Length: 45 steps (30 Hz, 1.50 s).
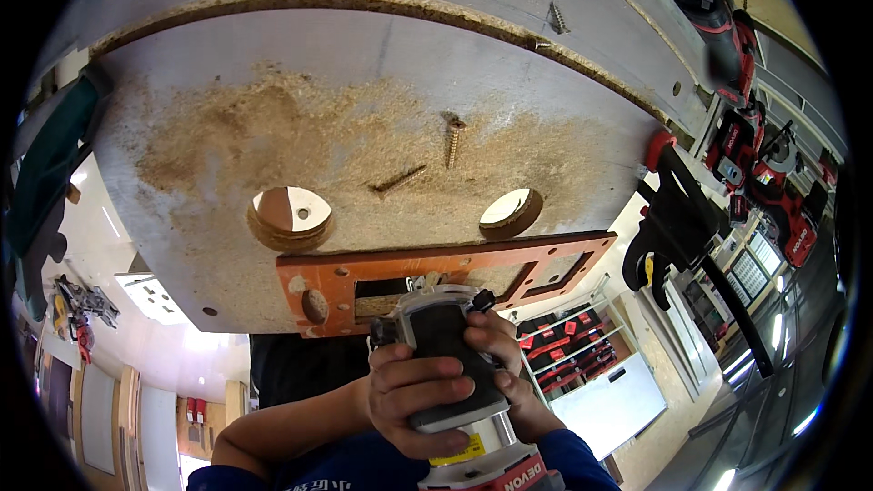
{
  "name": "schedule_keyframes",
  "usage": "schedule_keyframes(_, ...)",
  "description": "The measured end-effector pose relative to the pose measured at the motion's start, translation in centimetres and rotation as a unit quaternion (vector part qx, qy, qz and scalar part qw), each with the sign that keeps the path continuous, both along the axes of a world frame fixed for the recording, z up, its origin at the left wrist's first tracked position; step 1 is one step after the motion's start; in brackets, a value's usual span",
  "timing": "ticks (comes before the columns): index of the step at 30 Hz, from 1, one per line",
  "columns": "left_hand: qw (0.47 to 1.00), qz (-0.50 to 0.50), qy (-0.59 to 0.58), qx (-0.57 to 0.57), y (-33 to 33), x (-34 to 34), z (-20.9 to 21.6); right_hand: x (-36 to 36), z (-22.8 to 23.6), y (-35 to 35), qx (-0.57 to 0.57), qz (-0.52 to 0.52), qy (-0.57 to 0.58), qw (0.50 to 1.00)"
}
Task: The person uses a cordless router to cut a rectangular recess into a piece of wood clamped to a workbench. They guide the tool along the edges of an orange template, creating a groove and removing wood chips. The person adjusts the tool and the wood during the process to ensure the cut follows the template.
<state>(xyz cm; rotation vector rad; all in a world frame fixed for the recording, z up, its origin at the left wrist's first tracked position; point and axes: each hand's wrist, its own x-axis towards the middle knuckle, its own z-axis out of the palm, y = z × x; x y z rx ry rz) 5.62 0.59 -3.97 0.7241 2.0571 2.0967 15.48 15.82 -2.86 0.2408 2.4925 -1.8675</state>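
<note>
Both my hands grip a compact trim router [446,327] with a black body, a clear base and a silver and red motor end. My left hand [420,395] wraps round its side, fingers curled over the black housing. On the other side my right hand [498,345] is closed near the base. The router's base rests at an orange template [391,266] with rectangular and round cut-outs, lying along the near edge of a grey-faced board [364,45]. The bit cannot be seen. Two screws, one upper [455,141] and one lower [398,179], lie among sawdust on the board.
Two round holes pierce the board. A black clamp [677,227] grips its right edge; a dark green tool or clamp [55,173] is at the left edge. Another screw [557,18] lies beyond a groove. Red and black power tools [727,45] sit at far right.
</note>
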Motion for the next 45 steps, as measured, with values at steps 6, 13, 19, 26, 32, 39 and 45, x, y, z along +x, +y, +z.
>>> schedule_keyframes(6,1.000,0.016,-0.002,-0.008,0.3,0.1,0.3,0.0,0.0,0.4,-0.007,0.012,0.003,1.000)
schedule_keyframes(13,1.000,0.018,-0.003,-0.005,0.4,-0.3,0.3,-1.9,-0.4,0.9,0.000,0.026,0.065,0.998)
schedule_keyframes(19,1.000,0.020,-0.007,-0.004,0.6,-0.4,0.4,-1.3,-0.7,0.9,-0.014,0.026,0.055,0.998)
schedule_keyframes(26,1.000,0.025,-0.004,-0.003,0.7,-0.3,0.3,-1.6,-0.9,0.7,-0.009,0.015,0.079,0.997)
schedule_keyframes(32,0.999,0.033,0.001,-0.004,0.9,-0.3,0.3,2.3,-2.8,-2.3,0.006,-0.084,0.107,0.991)
schedule_keyframes(39,1.000,0.031,-0.004,-0.001,1.0,-0.8,0.2,-0.3,-2.1,-1.1,0.012,-0.048,0.108,0.993)
schedule_keyframes(45,0.999,0.040,0.003,0.001,1.4,-1.1,0.2,1.0,-2.2,-1.0,0.015,-0.052,0.091,0.994)
